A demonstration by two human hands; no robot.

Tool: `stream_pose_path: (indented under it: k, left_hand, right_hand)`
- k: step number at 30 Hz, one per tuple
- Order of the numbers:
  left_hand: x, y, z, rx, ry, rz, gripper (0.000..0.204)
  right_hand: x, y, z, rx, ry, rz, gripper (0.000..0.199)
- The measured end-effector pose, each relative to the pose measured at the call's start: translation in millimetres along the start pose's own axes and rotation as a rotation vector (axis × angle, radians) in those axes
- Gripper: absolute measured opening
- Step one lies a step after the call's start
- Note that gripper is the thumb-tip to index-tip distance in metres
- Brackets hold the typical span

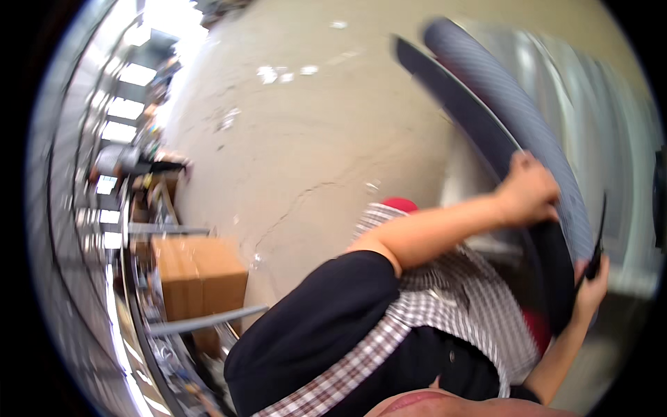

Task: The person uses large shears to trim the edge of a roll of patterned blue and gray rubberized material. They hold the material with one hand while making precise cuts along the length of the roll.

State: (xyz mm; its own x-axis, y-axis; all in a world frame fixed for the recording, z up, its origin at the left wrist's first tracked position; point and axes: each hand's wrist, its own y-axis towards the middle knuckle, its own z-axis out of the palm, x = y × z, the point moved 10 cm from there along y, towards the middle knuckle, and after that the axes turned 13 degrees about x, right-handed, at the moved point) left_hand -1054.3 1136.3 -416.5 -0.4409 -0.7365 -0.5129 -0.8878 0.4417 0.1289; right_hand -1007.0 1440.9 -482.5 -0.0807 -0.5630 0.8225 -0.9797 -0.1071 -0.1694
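Observation:
My left hand [529, 191] is closed on the near edge of a long dark flap of sheet material [458, 104]. Beside the flap, and seemingly part of the same piece, runs a long grey-blue textured roll [514, 97]. Lower right, my right hand [592, 288] is wrapped round a black tool with a thin pointed blade [599, 243], tip upward; it looks like scissors, but blur hides the details. The tool is beside the roll's near end. A black lower stretch of the material [552, 271] hangs between my hands, against my checked apron [451, 299].
Greyish, blurred, plastic-like sheeting [604, 139] lies beyond the roll at right. White scraps [267, 74] dot the cracked floor [313, 139]. At left are a cardboard box [201, 267], metal bars [208, 321] and cluttered shelving. Another person [128, 161] is farther off at left.

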Motion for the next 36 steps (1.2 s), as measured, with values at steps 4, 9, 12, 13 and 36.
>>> stream_pose_path:
  k: [4, 9, 12, 13, 36]
  left_hand:
    - [6.7, 14.5, -30.8, 0.026, -0.004, 0.047, 0.019]
    - [23.7, 6.3, -24.3, 0.122, -0.178, 0.046, 0.012]
    - [12.7, 10.5, -18.8, 0.145, -0.206, 0.051, 0.011]
    - [10.6, 10.6, -19.0, 0.149, -0.203, 0.053, 0.011]
    - [12.2, 5.3, -24.6, 0.111, -0.194, 0.08, 0.01]
  right_hand:
    - [128.8, -2.5, -21.5, -0.014, -0.294, -0.053, 0.057]
    - [170.7, -10.2, -13.6, 0.003, -0.731, -0.111, 0.042]
    - [162.5, -23.3, -19.6, -0.012, -0.8, -0.121, 0.04]
    - [163.9, -25.0, -18.4, -0.016, -0.822, -0.129, 0.04]
    - [185.2, -22.9, -9.1, -0.011, -0.966, -0.252, 0.039]
